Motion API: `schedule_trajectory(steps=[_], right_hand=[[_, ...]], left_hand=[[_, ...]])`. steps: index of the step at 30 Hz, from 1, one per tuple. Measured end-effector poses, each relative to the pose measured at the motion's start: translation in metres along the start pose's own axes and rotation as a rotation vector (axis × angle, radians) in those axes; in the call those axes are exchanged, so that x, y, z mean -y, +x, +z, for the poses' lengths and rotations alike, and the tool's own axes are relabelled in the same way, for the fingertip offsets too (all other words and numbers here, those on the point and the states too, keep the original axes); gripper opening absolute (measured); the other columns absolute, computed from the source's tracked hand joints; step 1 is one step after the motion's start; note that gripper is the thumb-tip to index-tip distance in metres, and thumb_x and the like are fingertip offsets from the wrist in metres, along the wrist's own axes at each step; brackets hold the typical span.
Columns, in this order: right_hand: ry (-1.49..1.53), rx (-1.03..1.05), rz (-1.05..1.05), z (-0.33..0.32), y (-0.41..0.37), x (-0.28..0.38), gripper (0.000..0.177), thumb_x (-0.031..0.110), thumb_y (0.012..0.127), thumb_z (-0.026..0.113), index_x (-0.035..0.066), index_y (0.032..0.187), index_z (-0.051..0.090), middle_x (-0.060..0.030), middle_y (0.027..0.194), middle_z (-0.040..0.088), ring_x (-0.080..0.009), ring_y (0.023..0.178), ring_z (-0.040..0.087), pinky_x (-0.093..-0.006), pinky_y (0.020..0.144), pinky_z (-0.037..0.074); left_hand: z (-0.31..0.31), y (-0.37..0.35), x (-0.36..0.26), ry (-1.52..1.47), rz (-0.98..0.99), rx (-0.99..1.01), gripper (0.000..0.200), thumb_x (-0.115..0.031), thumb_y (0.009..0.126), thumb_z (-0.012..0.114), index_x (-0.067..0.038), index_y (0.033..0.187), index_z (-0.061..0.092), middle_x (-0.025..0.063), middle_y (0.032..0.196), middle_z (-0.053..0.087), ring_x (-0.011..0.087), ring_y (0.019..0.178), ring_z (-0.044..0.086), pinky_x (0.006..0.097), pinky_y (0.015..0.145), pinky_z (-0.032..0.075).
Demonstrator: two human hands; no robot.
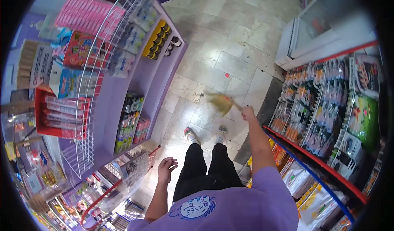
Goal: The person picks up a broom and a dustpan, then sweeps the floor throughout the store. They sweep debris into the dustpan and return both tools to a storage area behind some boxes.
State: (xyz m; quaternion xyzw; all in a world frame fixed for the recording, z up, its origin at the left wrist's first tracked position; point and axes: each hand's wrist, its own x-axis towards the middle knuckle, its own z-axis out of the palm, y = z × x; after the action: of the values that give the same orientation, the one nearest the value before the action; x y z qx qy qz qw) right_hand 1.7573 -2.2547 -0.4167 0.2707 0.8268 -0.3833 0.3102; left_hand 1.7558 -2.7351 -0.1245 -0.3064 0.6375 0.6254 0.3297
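Note:
My right hand (248, 113) is closed around the handle of a short broom (221, 104), arm stretched forward. Its straw-coloured bristles fan out to the left, low over the tiled floor (230, 62) and a little beyond my shoes. A small red scrap (227, 75) lies on the tiles past the bristles, and a dark bit of debris (201, 94) sits to their left. Loosely bent and holding nothing, my left hand (167, 169) hangs at my side, its fingers a little apart, near the lower end of the purple shelf.
On the left stands a purple shelf unit (164, 79) with cans, jars and a white wire rack (88, 108) of packets. Racks of packaged goods (316, 95) with a red edge run along the right. A white cabinet (287, 46) stands at the far right.

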Motion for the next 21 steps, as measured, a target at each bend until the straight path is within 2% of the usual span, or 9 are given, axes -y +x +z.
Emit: schedule_trajectory(steps=[1, 2, 8, 10, 11, 12, 16, 18, 21], right_hand=[[0.599, -0.117, 0.354, -0.015, 0.009, 0.013, 0.007, 0.003, 0.065, 0.051, 0.003, 0.069, 0.056, -0.0086, 0.054, 0.05, -0.0189, 0.039, 0.045, -0.0331, 0.034, 0.032], [0.692, -0.204, 0.435, -0.031, 0.01, 0.031, 0.008, 0.002, 0.068, 0.048, 0.001, 0.07, 0.056, -0.0084, 0.053, 0.049, -0.0181, 0.038, 0.044, -0.0318, 0.032, 0.031], [0.377, -0.337, 0.138, -0.008, -0.057, 0.13, 0.018, 0.007, 0.079, 0.041, 0.002, 0.085, 0.057, -0.0051, 0.05, 0.046, -0.016, 0.037, 0.046, -0.0308, 0.033, 0.037], [0.556, -0.101, 0.187, 0.008, -0.127, 0.189, 0.016, 0.015, 0.083, 0.043, 0.008, 0.089, 0.056, -0.0026, 0.05, 0.044, -0.0137, 0.037, 0.045, -0.0293, 0.032, 0.036], [0.772, 0.045, 0.124, 0.029, -0.156, 0.206, 0.041, 0.006, 0.082, 0.043, 0.016, 0.122, 0.045, -0.0082, 0.066, 0.055, -0.0146, 0.04, 0.046, -0.0291, 0.033, 0.038], [0.832, 0.142, 0.252, 0.04, -0.185, 0.242, 0.054, 0.002, 0.081, 0.044, 0.023, 0.13, 0.034, -0.0052, 0.065, 0.051, -0.0116, 0.037, 0.038, -0.0252, 0.03, 0.032], [1.469, 0.671, 0.278, 0.114, -0.208, 0.344, 0.051, 0.001, 0.079, 0.045, 0.022, 0.126, 0.037, 0.0004, 0.055, 0.04, -0.0085, 0.037, 0.034, -0.0209, 0.031, 0.025], [1.385, 0.709, 0.15, 0.168, -0.18, 0.395, 0.029, -0.001, 0.077, 0.047, 0.011, 0.103, 0.05, -0.0003, 0.052, 0.038, -0.0088, 0.036, 0.033, -0.0212, 0.031, 0.024], [1.259, 0.725, 0.376, 0.265, -0.073, 0.434, 0.011, 0.0, 0.076, 0.044, 0.01, 0.078, 0.047, -0.0007, 0.053, 0.041, -0.0086, 0.039, 0.039, -0.0192, 0.032, 0.026]], left_hand=[[-0.008, -0.001, 0.007, -0.04, -0.005, -0.039, 0.018, -0.009, 0.086, 0.044, 0.0, 0.101, 0.049, 0.0138, 0.092, 0.058, 0.0208, 0.081, 0.058, 0.0324, 0.072, 0.049], [-0.013, 0.0, 0.013, -0.078, -0.015, -0.062, 0.018, -0.009, 0.087, 0.044, 0.0, 0.101, 0.049, 0.0139, 0.092, 0.058, 0.0209, 0.081, 0.058, 0.0326, 0.072, 0.049], [-0.037, 0.008, 0.024, -0.19, -0.033, -0.09, 0.018, -0.01, 0.087, 0.043, 0.001, 0.101, 0.049, 0.0144, 0.092, 0.058, 0.0218, 0.082, 0.058, 0.0335, 0.072, 0.049], [-0.047, 0.016, 0.019, -0.223, -0.016, -0.084, 0.019, -0.01, 0.087, 0.043, 0.001, 0.101, 0.049, 0.0144, 0.092, 0.058, 0.0219, 0.082, 0.059, 0.0336, 0.072, 0.049], [-0.053, 0.019, 0.017, -0.237, -0.009, -0.083, 0.019, -0.01, 0.087, 0.043, 0.001, 0.101, 0.049, 0.0143, 0.092, 0.058, 0.0218, 0.082, 0.059, 0.0336, 0.072, 0.049], [-0.059, 0.02, 0.016, -0.252, -0.005, -0.084, 0.019, -0.01, 0.087, 0.043, 0.001, 0.101, 0.049, 0.0142, 0.092, 0.058, 0.0218, 0.082, 0.059, 0.0335, 0.073, 0.049], [-0.089, 0.026, -0.001, -0.264, 0.018, -0.073, 0.019, -0.011, 0.087, 0.044, 0.0, 0.101, 0.05, 0.0137, 0.093, 0.058, 0.0212, 0.082, 0.058, 0.0331, 0.073, 0.049], [-0.107, 0.028, -0.006, -0.246, 0.026, -0.084, 0.019, -0.011, 0.087, 0.044, 0.0, 0.101, 0.049, 0.0138, 0.093, 0.058, 0.0216, 0.083, 0.058, 0.0337, 0.074, 0.048], [-0.132, 0.03, -0.014, -0.209, 0.031, -0.107, 0.019, -0.011, 0.087, 0.043, 0.0, 0.101, 0.049, 0.014, 0.094, 0.058, 0.0222, 0.085, 0.058, 0.0343, 0.076, 0.048]])
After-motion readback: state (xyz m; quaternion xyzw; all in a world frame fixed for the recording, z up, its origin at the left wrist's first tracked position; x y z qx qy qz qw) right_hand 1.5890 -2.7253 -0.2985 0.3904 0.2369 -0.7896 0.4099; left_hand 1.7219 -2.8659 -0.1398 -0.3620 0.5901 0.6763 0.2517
